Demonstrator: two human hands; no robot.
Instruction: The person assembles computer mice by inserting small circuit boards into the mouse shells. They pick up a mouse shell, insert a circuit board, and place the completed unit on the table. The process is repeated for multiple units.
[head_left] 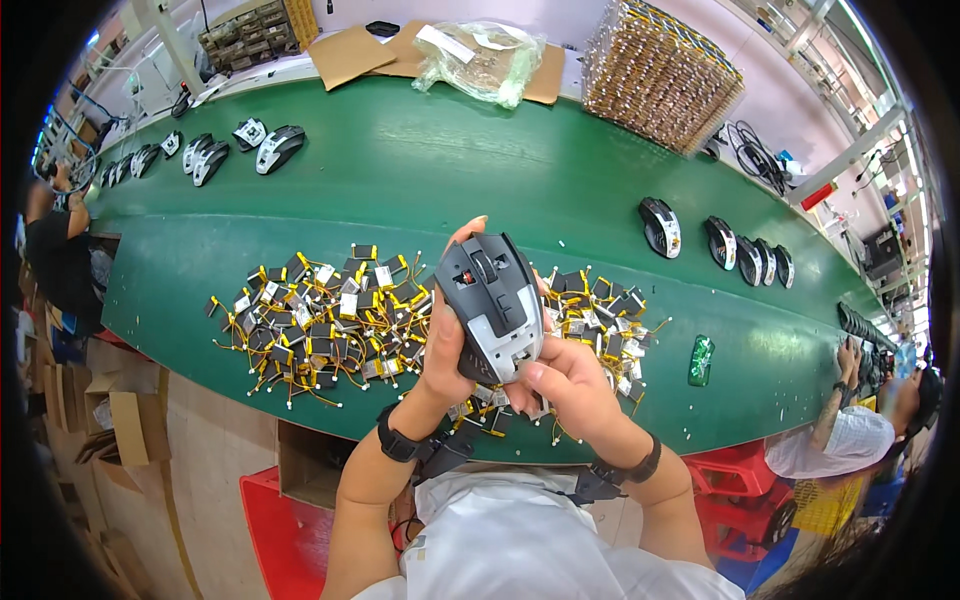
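Observation:
A partly assembled computer mouse (497,322), dark grey and silver with its scroll wheel showing, is held above the bench in front of me. My left hand (446,352) is closed around its left side, with a fingertip showing past its far end. My right hand (574,388) grips the near right corner, the thumb pressed by a small opening in the silver shell. Whether a small part sits under that thumb, I cannot make out. Behind and below the mouse lies a heap of small battery packs (322,335) with yellow tape and thin wires, spreading to both sides.
Other mouse bodies stand on the green bench (400,180), some at far left (281,149), some at right (660,228). A small green shiny object (701,360) lies right. Clear plastic bag (485,62) and stacked trays (660,75) stand behind. People work at both ends.

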